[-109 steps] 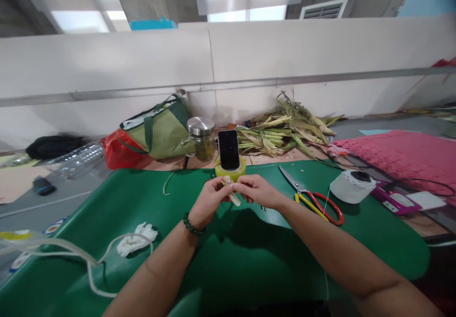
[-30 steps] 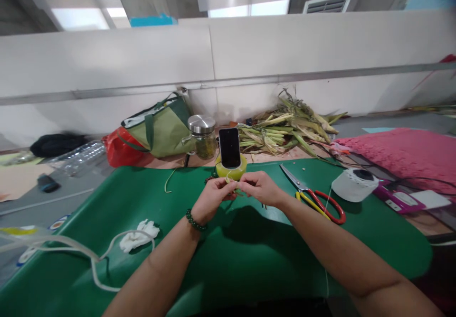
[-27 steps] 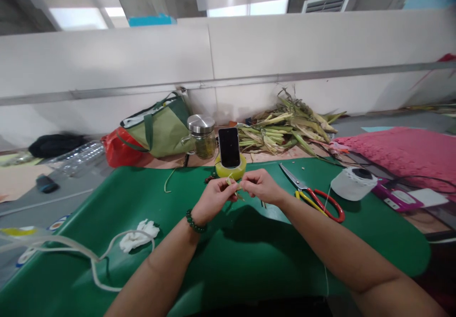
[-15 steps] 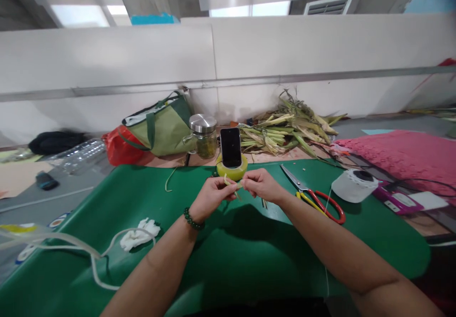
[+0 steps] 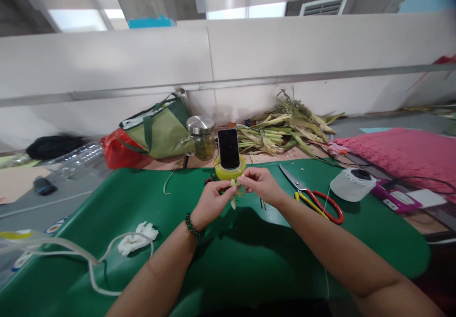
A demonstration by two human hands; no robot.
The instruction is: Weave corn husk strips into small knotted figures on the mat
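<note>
Over the middle of the green mat (image 5: pixel 249 269), my left hand (image 5: pixel 213 201) pinches a small pale-green strip of plant husk (image 5: pixel 233 203). My right hand (image 5: pixel 261 184) meets it from the right, thumb and fingertips closed on the strip's upper part, which looks curled or folded. Its fine shape is too small to make out. Just beyond my hands a phone (image 5: pixel 229 149) leans upright in a round yellow holder (image 5: pixel 231 171). Scissors with red and yellow handles (image 5: pixel 309 198) lie to the right of my right hand.
A heap of husks (image 5: pixel 285 127) lies behind the mat, beside a lidded glass mug (image 5: pixel 201 141) and a green bag (image 5: pixel 160 127). A white thread spool (image 5: pixel 351 184) stands at right near pink fabric (image 5: pixel 402 158). Crumpled tissue (image 5: pixel 137 238) and white cord (image 5: pixel 89 265) lie at left.
The strip has turned between my fingers, its lower end now pointing down and its top curled. My right hand has shifted slightly left, closer to my left. The view has tilted a little.
</note>
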